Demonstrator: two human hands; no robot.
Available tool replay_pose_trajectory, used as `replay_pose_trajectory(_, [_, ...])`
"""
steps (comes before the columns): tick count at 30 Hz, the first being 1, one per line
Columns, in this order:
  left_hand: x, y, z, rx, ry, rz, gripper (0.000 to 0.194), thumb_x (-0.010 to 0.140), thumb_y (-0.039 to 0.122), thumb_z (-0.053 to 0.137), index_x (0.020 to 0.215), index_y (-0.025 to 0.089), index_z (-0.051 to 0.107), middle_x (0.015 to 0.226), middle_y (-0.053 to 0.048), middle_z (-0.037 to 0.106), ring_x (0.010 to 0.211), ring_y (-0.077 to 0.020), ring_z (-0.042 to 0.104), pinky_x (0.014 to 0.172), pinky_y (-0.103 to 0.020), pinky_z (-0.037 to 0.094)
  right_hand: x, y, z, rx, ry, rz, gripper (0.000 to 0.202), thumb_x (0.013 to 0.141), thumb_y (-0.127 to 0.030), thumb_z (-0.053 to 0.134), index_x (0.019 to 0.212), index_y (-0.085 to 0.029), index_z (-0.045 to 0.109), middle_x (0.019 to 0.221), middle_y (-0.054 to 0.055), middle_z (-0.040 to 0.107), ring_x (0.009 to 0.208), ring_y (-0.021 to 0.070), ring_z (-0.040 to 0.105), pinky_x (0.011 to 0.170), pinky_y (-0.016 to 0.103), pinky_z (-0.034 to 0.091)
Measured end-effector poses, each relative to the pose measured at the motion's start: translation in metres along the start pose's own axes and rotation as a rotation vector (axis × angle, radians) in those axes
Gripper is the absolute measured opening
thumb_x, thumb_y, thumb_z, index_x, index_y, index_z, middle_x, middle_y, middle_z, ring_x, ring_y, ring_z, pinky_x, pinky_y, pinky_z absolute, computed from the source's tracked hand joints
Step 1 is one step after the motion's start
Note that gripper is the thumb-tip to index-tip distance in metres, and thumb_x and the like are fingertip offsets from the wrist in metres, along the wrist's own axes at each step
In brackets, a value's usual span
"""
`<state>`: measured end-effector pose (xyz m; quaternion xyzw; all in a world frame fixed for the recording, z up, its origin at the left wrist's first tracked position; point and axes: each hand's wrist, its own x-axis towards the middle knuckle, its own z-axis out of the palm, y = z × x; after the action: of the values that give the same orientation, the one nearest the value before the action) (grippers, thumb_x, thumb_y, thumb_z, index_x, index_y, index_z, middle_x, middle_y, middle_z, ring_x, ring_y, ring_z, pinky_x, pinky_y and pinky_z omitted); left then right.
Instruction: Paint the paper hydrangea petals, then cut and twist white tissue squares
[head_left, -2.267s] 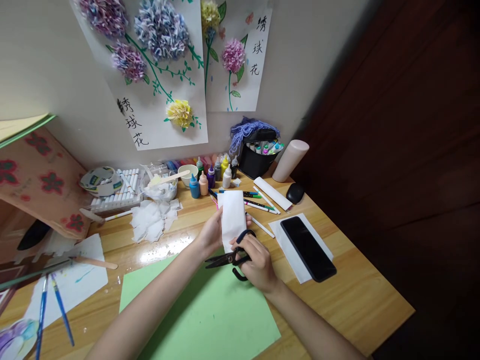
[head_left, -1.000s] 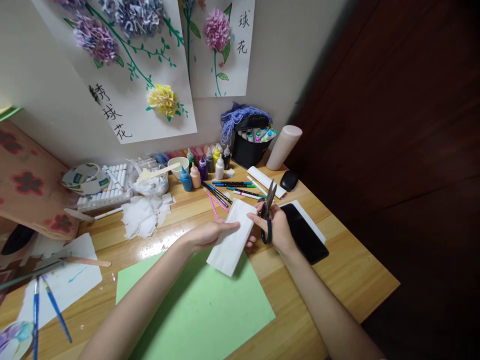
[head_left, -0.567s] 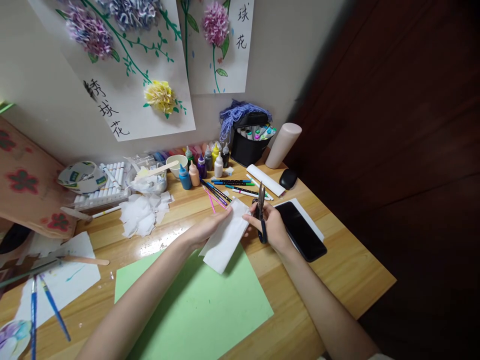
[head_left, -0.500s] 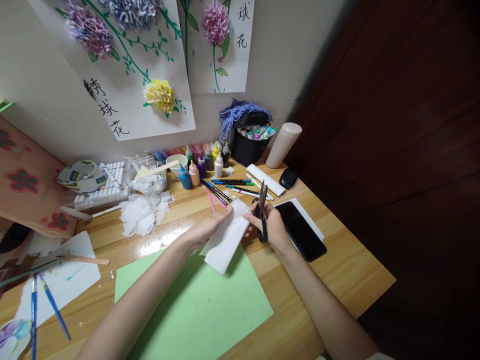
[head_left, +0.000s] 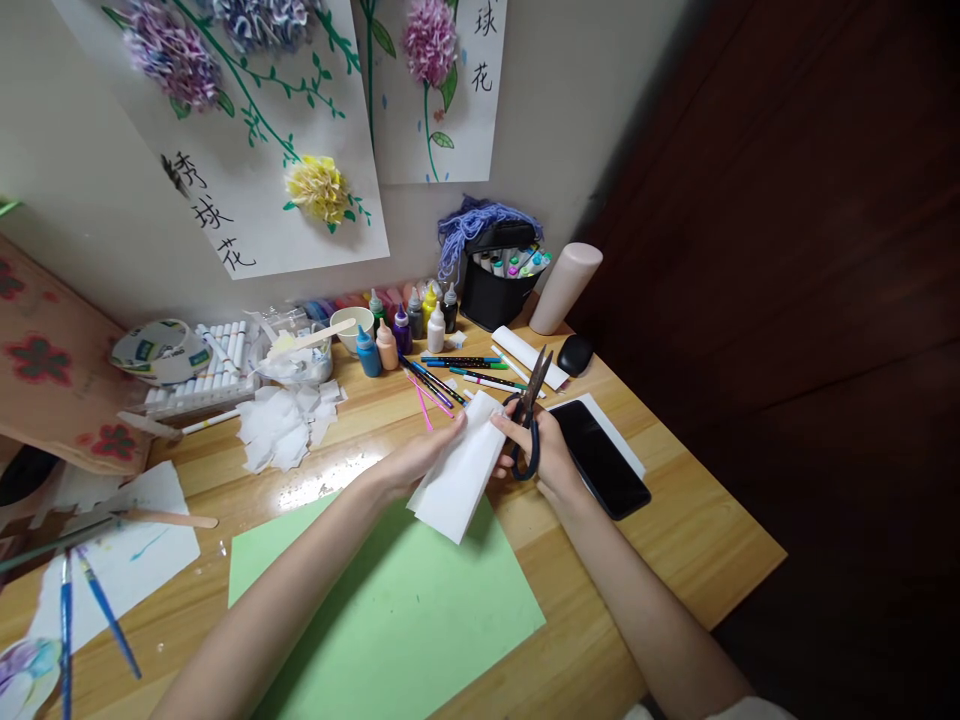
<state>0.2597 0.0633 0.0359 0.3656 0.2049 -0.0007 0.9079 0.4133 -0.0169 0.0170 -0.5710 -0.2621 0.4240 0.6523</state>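
A folded sheet of white tissue paper point(head_left: 459, 475) hangs slanted over the far edge of a green sheet of paper point(head_left: 390, 620). My left hand point(head_left: 420, 455) grips it along its left side, with the fingers mostly hidden behind. My right hand point(head_left: 544, 450) is closed around the handles of dark scissors point(head_left: 534, 395), whose blades point up, away from the paper and slightly parted. The right thumb also touches the tissue's upper right edge. Torn white tissue pieces point(head_left: 281, 428) lie on the table left of my hands.
Right of my right hand lies a black phone point(head_left: 600, 455) on white paper. Behind are a mouse point(head_left: 575, 355), scattered pens point(head_left: 465, 365), paint bottles point(head_left: 367, 352), a bowl point(head_left: 352, 335) and a black marker case point(head_left: 499, 295). Brushes point(head_left: 109, 615) lie at left.
The scissors have tilted to the right in my right hand. The tissue's lower end has shifted slightly right and its layers have fanned a little.
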Motion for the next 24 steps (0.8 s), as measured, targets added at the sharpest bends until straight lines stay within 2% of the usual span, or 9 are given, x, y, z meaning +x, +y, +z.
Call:
replay_pose_trajectory(3, [0.001, -0.002, 0.000, -0.018, -0.025, 0.031, 0.061, 0.086, 0.056, 0.039, 0.115, 0.006, 0.058, 0.106, -0.020, 0.066, 0.098, -0.0241, 0.064, 0.088, -0.032, 0.047, 0.000, 0.001, -0.001, 0.027, -0.005, 0.023, 0.044, 0.053, -0.043, 0.079, 0.078, -0.020, 0.052, 0.058, -0.005, 0.054, 0.038, 0.0088, 0.045, 0.034, 0.024, 0.039])
replay_pose_trajectory(8, [0.001, -0.002, 0.003, 0.030, 0.008, 0.014, 0.063, 0.084, 0.058, 0.041, 0.113, 0.006, 0.059, 0.107, -0.020, 0.066, 0.097, -0.0240, 0.064, 0.087, -0.031, 0.047, 0.001, 0.002, -0.002, 0.040, -0.004, 0.038, 0.047, 0.050, -0.043, 0.081, 0.079, -0.020, 0.052, 0.057, -0.005, 0.054, 0.036, 0.0079, 0.045, 0.031, 0.022, 0.039])
replay_pose_trajectory(12, [-0.002, 0.002, 0.010, 0.089, 0.082, 0.004, 0.049, 0.082, 0.046, 0.055, 0.110, 0.006, 0.062, 0.107, -0.019, 0.066, 0.091, -0.0219, 0.065, 0.083, -0.028, 0.048, 0.002, 0.005, -0.002, 0.042, -0.007, 0.043, 0.049, 0.050, -0.042, 0.081, 0.081, -0.019, 0.050, 0.056, -0.007, 0.052, 0.034, 0.0067, 0.044, 0.030, 0.021, 0.038])
replay_pose_trajectory(16, [-0.003, 0.004, 0.017, 0.090, 0.148, -0.017, 0.039, 0.081, 0.035, 0.059, 0.105, 0.005, 0.064, 0.094, -0.017, 0.070, 0.077, -0.0177, 0.067, 0.071, -0.024, 0.048, 0.000, 0.007, 0.000, 0.073, -0.035, 0.050, 0.046, 0.054, -0.038, 0.080, 0.082, -0.021, 0.047, 0.057, -0.009, 0.050, 0.032, 0.0054, 0.042, 0.028, 0.019, 0.035])
replay_pose_trajectory(19, [-0.003, 0.005, 0.019, 0.074, 0.178, -0.006, 0.034, 0.081, 0.033, 0.059, 0.099, 0.005, 0.067, 0.086, -0.015, 0.071, 0.072, -0.0173, 0.066, 0.070, -0.024, 0.047, -0.001, 0.005, 0.002, 0.089, -0.052, 0.053, 0.046, 0.055, -0.038, 0.079, 0.082, -0.021, 0.046, 0.055, -0.010, 0.047, 0.032, 0.0060, 0.041, 0.028, 0.020, 0.036])
replay_pose_trajectory(24, [-0.003, 0.004, 0.015, 0.137, 0.281, 0.011, 0.030, 0.077, 0.037, 0.063, 0.084, 0.008, 0.068, 0.066, -0.008, 0.068, 0.063, -0.0166, 0.061, 0.063, -0.024, 0.045, 0.002, 0.000, 0.002, 0.021, 0.033, -0.017, 0.042, 0.055, -0.040, 0.079, 0.078, -0.020, 0.050, 0.061, -0.006, 0.053, 0.043, 0.0089, 0.049, 0.038, 0.022, 0.042])
